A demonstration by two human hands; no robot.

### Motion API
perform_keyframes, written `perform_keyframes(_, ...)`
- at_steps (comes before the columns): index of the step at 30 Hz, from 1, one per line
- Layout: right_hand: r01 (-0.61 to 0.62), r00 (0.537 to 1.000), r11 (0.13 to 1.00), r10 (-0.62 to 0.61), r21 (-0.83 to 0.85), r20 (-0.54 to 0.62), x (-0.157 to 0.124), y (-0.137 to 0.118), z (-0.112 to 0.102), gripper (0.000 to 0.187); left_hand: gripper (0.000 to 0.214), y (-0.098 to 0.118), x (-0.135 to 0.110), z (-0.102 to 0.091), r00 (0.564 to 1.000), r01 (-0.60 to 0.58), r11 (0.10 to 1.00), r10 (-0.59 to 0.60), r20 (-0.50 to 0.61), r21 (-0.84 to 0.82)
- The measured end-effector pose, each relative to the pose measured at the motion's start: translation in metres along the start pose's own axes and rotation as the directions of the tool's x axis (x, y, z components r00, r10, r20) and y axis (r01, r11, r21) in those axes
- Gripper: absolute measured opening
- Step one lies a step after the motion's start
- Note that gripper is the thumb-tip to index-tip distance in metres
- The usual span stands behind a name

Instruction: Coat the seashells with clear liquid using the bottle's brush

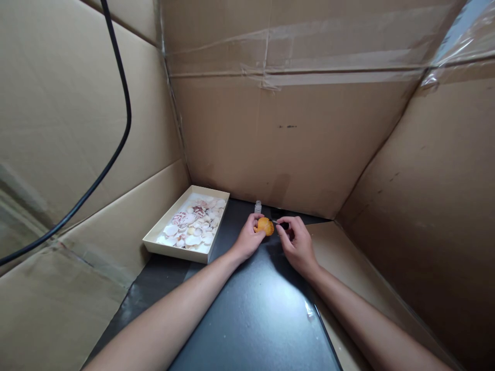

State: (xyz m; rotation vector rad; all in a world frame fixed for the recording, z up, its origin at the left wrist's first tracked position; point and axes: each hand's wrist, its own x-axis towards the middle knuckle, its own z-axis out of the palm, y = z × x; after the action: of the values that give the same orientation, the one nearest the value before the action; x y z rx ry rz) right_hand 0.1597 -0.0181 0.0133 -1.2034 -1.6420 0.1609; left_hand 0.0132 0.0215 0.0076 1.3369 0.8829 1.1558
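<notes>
An orange scallop shell [265, 226] is pinched between the thumb and fingers of my left hand [248, 238], with its ribbed face showing. My right hand [297, 246] is closed on a small black tool [284, 225], whose thin tip points left at the shell's edge. I cannot make out whether the tip touches the shell, and part of the tool is hidden by my fingers. Just behind my left hand, a small clear bottle [258, 207] stands upright on the black tabletop [247, 319].
To the left, a shallow cream box [176, 252] holds many white, pale and reddish-patterned shells [193, 224]. Cardboard walls [255, 134] enclose the work area at the back and sides. A black cable [126, 103] hangs at the left. A cardboard sheet [332, 247] lies to the right.
</notes>
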Motion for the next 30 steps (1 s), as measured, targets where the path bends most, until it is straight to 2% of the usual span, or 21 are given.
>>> perform_keyframes(4, 0.040, 0.994, 0.997, -0.045, 0.063, 0.095, -0.0005, -0.0018, 0.0002, 0.016, 0.036, 0.0015, 0.0006, 0.0005, 1.000, -0.021, 1.000, 0.021, 0.008, -0.015)
perform_keyframes(10, -0.012, 0.999, 1.000, 0.012, 0.008, -0.039, 0.0003, -0.0014, 0.0005, 0.017, 0.039, 0.0003, 0.0012, 0.0002, 0.999, -0.044, 0.999, 0.043, 0.011, 0.024)
perform_keyframes(15, 0.029, 0.999, 0.999, -0.031, 0.046, 0.045, -0.0007, -0.0012, 0.0013, 0.017, 0.039, 0.0006, 0.0009, 0.0001, 0.999, -0.041, 0.999, 0.041, 0.018, 0.011)
perform_keyframes(19, -0.003, 1.000, 1.000, 0.003, 0.005, -0.019, -0.0001, -0.0012, 0.0008, 0.015, 0.039, 0.0004, 0.0009, 0.0002, 0.999, -0.045, 0.999, 0.044, 0.011, 0.029)
perform_keyframes(24, 0.032, 0.998, 0.997, -0.035, 0.064, 0.048, -0.0005, -0.0027, 0.0005, 0.016, 0.039, 0.0002, 0.0009, -0.0001, 0.998, -0.044, 0.999, 0.044, 0.038, -0.001)
perform_keyframes(30, -0.044, 0.999, 0.998, 0.043, 0.039, 0.024, -0.0011, -0.0034, -0.0014, 0.013, 0.038, -0.0002, 0.0003, -0.0001, 0.999, -0.050, 0.998, 0.049, 0.023, 0.038)
